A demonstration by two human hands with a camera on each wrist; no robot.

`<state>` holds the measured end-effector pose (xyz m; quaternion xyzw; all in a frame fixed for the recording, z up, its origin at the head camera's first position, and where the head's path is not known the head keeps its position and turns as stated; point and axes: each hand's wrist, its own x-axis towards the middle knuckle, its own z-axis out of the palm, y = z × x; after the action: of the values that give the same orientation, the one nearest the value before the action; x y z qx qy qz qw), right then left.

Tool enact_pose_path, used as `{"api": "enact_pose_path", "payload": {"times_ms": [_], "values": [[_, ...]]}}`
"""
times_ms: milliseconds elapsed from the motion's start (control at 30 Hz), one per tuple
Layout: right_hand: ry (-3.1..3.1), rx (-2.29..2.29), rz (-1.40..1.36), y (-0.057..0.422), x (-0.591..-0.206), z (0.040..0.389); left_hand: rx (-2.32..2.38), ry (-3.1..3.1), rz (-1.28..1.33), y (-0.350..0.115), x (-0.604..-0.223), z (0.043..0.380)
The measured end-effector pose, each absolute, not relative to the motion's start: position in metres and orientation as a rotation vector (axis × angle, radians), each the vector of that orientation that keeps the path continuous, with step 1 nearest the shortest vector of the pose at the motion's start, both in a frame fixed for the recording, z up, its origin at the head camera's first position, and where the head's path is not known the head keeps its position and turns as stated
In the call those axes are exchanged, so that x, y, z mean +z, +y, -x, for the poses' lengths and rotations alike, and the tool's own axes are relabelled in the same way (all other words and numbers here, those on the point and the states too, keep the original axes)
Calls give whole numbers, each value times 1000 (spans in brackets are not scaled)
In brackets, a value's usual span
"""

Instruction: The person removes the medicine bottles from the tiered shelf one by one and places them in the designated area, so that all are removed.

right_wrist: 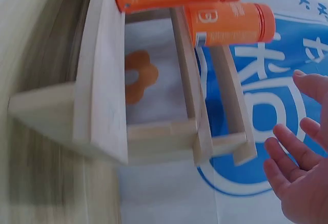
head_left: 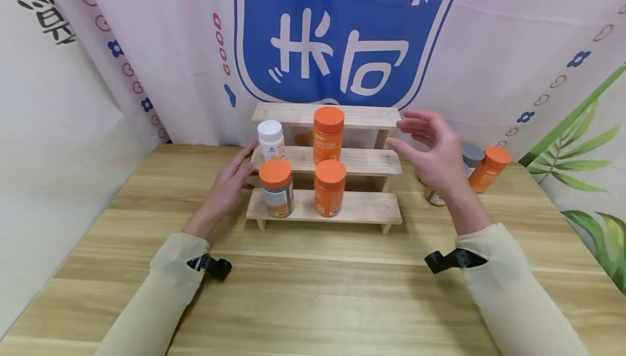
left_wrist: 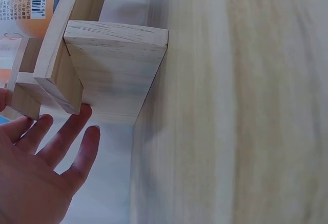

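A three-tier wooden shelf (head_left: 362, 209) stands on the table. Its middle step carries a white bottle (head_left: 271, 137) and an orange bottle (head_left: 328, 136); the lowest step carries a grey jar with an orange lid (head_left: 277, 195) and another orange bottle (head_left: 330, 195). At the shelf's left end is my left hand (head_left: 227, 182), fingers extended, fingertips at the edges of the steps; the left wrist view shows nothing gripped. My right hand (head_left: 432, 152) hovers beside the upper right end, its fingers spread and apart from the wood in the right wrist view.
Behind my right hand, partly hidden, several containers stand on the table, among them an orange bottle (head_left: 490, 170) and a grey-lidded one (head_left: 471, 155). A printed curtain (head_left: 195, 73) hangs right behind the shelf. The wooden table (head_left: 313, 291) extends toward me.
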<state>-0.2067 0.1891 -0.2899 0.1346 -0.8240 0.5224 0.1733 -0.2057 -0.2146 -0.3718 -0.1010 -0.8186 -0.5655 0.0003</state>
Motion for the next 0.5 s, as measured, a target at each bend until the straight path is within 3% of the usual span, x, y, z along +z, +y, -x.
{"api": "enact_pose_path", "payload": {"times_ms": [500], "values": [[-2357,1676,-530,144,-282,215,-1792,-2555,332,-216,-373,207]]}}
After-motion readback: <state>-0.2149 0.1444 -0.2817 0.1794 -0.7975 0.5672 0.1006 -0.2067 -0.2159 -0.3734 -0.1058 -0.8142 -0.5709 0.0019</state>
